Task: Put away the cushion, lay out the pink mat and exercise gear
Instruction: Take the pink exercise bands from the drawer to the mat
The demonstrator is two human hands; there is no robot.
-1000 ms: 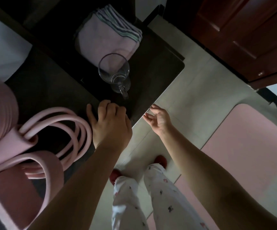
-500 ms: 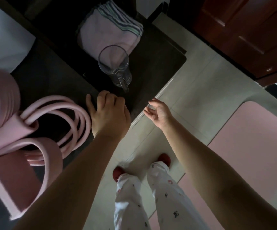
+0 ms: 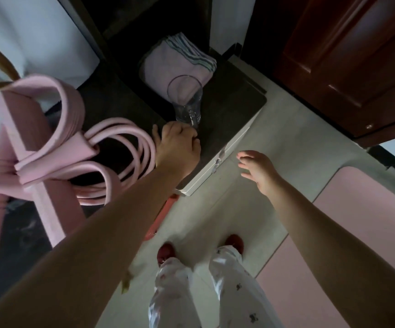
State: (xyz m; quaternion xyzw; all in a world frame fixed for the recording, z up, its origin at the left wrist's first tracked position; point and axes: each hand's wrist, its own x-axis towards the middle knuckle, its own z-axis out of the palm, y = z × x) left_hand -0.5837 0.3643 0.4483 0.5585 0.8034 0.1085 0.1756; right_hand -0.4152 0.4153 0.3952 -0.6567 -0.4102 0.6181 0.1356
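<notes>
A pink pedal resistance band (image 3: 73, 150) with coiled tubes and foam loops lies on the dark tabletop (image 3: 229, 107) at the left. The pink mat (image 3: 357, 221) is spread flat on the floor at the right. A clear glass mug (image 3: 187, 100) stands on the tabletop in front of a folded pink towel (image 3: 175, 62). My left hand (image 3: 177, 147) is curled closed at the mug's base, fingers around its handle. Beyond the table's edge my right hand (image 3: 258, 171) hovers over the floor, fingers spread and holding nothing.
A dark red wooden door (image 3: 345, 55) stands at the upper right. The table has a white drawer front (image 3: 215, 169) along its near edge. My feet in red slippers (image 3: 234, 240) are on the pale tiled floor beside the mat. A white wall sits behind the band.
My left hand has reached forward from the table edge to the mug and closed on its handle. My right hand has opened and drifted away from the table over the floor.
</notes>
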